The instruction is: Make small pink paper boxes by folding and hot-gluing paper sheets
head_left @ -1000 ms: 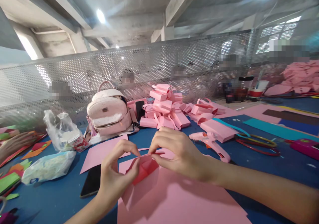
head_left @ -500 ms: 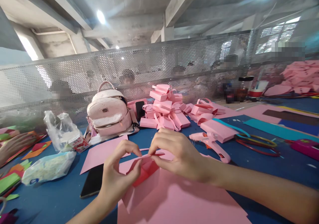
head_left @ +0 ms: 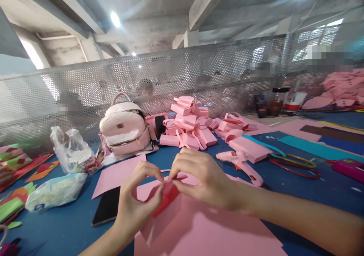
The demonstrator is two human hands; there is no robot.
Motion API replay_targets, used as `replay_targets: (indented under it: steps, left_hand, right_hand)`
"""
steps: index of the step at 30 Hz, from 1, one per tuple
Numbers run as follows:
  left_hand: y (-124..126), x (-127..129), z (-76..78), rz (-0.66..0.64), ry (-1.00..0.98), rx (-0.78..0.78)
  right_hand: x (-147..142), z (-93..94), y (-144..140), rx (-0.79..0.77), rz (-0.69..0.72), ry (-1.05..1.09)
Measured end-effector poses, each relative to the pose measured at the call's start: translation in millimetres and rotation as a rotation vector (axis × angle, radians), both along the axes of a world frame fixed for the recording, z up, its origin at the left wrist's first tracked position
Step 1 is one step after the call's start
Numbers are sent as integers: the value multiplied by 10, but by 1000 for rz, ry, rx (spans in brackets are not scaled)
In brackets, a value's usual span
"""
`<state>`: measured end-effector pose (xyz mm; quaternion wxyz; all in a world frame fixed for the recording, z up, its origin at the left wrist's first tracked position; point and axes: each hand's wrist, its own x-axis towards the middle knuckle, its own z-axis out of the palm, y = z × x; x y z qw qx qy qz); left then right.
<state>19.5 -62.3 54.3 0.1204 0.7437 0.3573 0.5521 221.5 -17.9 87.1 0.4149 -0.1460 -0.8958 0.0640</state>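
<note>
A small pink paper bag (head_left: 167, 218), its inside reddish, stands tilted over large pink sheets (head_left: 227, 225). My left hand (head_left: 140, 199) pinches its top edge between thumb and forefinger. Close beside it, my right hand (head_left: 201, 178) is closed on the same edge, thumb below and fingers above. The fingertips of both hands nearly meet. A thin pink strip shows just behind the fingers. Right of my right hand lies a pink glue gun (head_left: 241, 165). A dark phone (head_left: 106, 206) lies left of my left hand.
Behind are a pale pink backpack (head_left: 123, 127) and a pile of pink paper bags (head_left: 190, 125). A plastic bag (head_left: 68, 149) and a white packet (head_left: 57, 191) lie left. Coloured strips (head_left: 295, 165) and a magenta tool (head_left: 349, 168) lie right. A perforated metal screen (head_left: 170, 74) borders the table.
My hands stay on the bag's edge, with the left shifted very slightly right. At the far left, another person's hand has drawn back toward the frame's edge.
</note>
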Motion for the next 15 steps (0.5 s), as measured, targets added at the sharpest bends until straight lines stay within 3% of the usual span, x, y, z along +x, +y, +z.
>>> replay_targets:
  steps: [15]
  left_hand:
    - [-28,35,-58,-46,-25,-58]
  right_hand:
    - [-20,-26,1,-14,43,19]
